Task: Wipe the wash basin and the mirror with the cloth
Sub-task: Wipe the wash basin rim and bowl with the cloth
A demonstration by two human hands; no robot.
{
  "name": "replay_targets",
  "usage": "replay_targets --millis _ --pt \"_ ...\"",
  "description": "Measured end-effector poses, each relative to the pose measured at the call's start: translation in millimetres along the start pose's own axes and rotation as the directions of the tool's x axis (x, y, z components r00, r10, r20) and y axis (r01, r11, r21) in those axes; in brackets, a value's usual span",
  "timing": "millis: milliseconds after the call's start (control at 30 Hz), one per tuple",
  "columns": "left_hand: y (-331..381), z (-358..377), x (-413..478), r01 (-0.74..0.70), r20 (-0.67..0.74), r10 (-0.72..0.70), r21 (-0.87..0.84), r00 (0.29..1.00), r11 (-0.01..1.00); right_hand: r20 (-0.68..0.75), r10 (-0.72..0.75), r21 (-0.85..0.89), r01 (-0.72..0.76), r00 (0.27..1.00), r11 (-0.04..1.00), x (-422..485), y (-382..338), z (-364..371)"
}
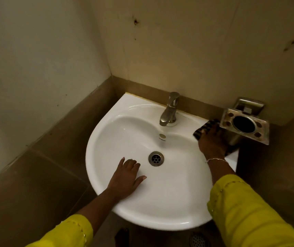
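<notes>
A white round wash basin [169,202] fills the corner, with a steel tap [169,111] at its back and a drain [156,158] in the middle. My right hand [211,141] presses a dark striped cloth [204,128] onto the basin's back right rim, just under the metal holder. My left hand [126,177] lies flat inside the bowl, left of the drain, fingers apart and holding nothing. No mirror is in view.
A steel toothbrush and tumbler holder [244,124] juts from the wall right above the cloth. Brown tiled walls close in on the left and back. A floor drain [198,240] shows below the basin.
</notes>
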State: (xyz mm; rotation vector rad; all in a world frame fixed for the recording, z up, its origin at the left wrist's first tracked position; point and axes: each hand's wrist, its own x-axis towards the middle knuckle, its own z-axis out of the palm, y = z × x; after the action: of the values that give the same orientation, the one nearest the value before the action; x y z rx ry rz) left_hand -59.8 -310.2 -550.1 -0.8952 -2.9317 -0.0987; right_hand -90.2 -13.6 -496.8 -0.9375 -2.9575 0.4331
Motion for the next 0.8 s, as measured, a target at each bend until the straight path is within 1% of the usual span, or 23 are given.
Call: replay_targets --millis 67,133,167,233,300,367,434,500,534,600,667,734,767,800 --pt "-7 -2 -2 0.028 0.006 -0.027 -0.017 1.000 0.999 -0.057 0.004 0.030 -0.003 0.998 1.000 4 -12 3" --pt "-14 -5 -3 0.056 -0.001 -0.056 -0.045 0.998 0.997 -0.024 -0.010 0.092 0.013 1.000 0.996 -2 -24 -1" --pt "-16 -6 -4 0.069 -0.018 -0.070 -0.057 0.997 0.996 -0.081 -0.030 0.122 0.039 0.996 0.992 -4 -23 3" --pt "-18 -9 -7 0.101 -0.071 -0.108 -0.093 0.992 0.990 -0.102 0.030 0.172 -0.012 0.994 0.985 -3 -24 7" --pt "-19 -12 -9 0.135 -0.123 -0.154 -0.151 0.980 0.979 -0.087 0.101 0.183 -0.084 0.991 0.979 4 -22 12" --pt "-21 -13 -10 0.149 -0.150 -0.180 -0.197 0.972 0.969 -0.109 0.113 0.196 -0.090 0.988 0.976 4 -25 14" --pt "-26 -13 -10 0.131 -0.147 -0.167 -0.227 0.975 0.965 -0.123 0.070 0.177 -0.048 0.990 0.983 4 -31 16" --pt "-33 -14 -12 0.105 -0.137 -0.136 -0.214 0.981 0.971 -0.139 -0.017 0.130 0.035 0.990 0.991 4 -43 22" --pt "-36 -14 -14 0.102 -0.128 -0.130 -0.205 0.983 0.973 -0.132 -0.052 0.104 0.066 0.990 0.992 5 -51 26" --pt "-38 -15 -16 0.121 -0.131 -0.152 -0.218 0.980 0.968 -0.073 -0.071 0.051 0.075 0.995 0.996 9 -66 35" --pt "-36 -17 -16 0.143 -0.174 -0.188 -0.243 0.967 0.959 -0.022 -0.099 0.027 0.100 0.995 0.995 12 -76 38" --pt "-34 -18 -16 0.164 -0.242 -0.231 -0.268 0.942 0.949 0.037 -0.156 -0.010 0.156 0.987 0.988 12 -75 39" --pt "-34 -19 -17 0.180 -0.275 -0.261 -0.287 0.925 0.941 0.046 -0.186 -0.045 0.188 0.981 0.981 11 -72 38" --pt "-34 -20 -17 0.203 -0.304 -0.298 -0.307 0.905 0.930 0.025 -0.233 -0.078 0.235 0.972 0.969 11 -70 37"
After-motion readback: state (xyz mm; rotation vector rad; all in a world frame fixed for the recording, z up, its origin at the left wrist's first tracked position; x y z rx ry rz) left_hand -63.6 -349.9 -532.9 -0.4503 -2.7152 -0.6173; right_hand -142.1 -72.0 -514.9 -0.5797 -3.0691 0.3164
